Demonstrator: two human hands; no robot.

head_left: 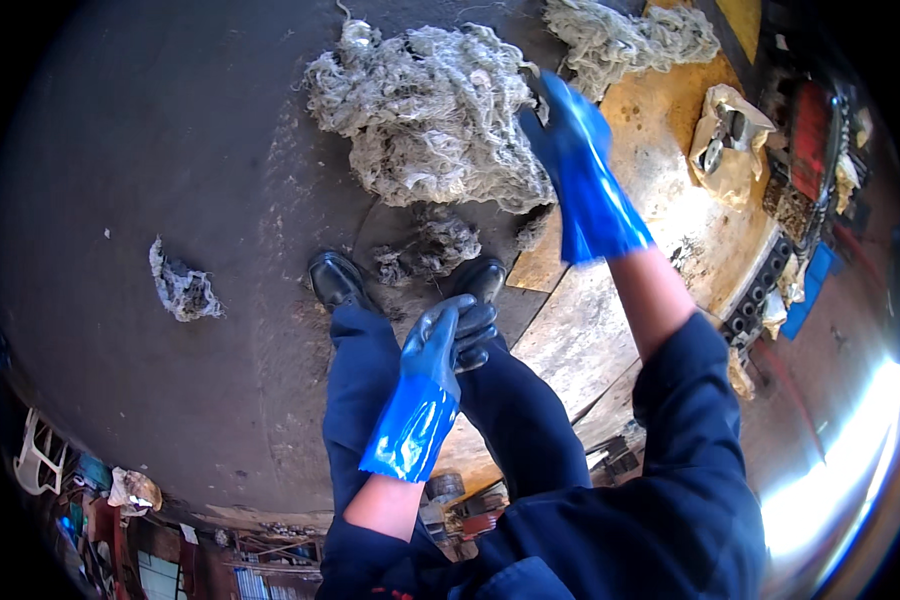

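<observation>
A large heap of grey, tangled waste yarn (pixel 425 115) lies on the dark floor in front of my shoes. Beside its right edge is my right hand (pixel 573 130), in a long blue rubber glove. Its thumb and fingers look apart, slightly blurred, close to a loose strand; I see nothing held. My left hand (pixel 445 335), gloved the same way, hovers over my legs with fingers loosely bent and apart, holding nothing visible. A smaller, darker tuft of yarn (pixel 435 245) sits between the heap and my shoes.
Another bundle of grey yarn (pixel 625 42) lies at the upper right. A stained wooden board (pixel 610 310) runs along the right, with metal parts on crumpled brown paper (pixel 730 140). A small yarn scrap (pixel 183 283) is at left. Machine parts (pixel 760 290) line the right side.
</observation>
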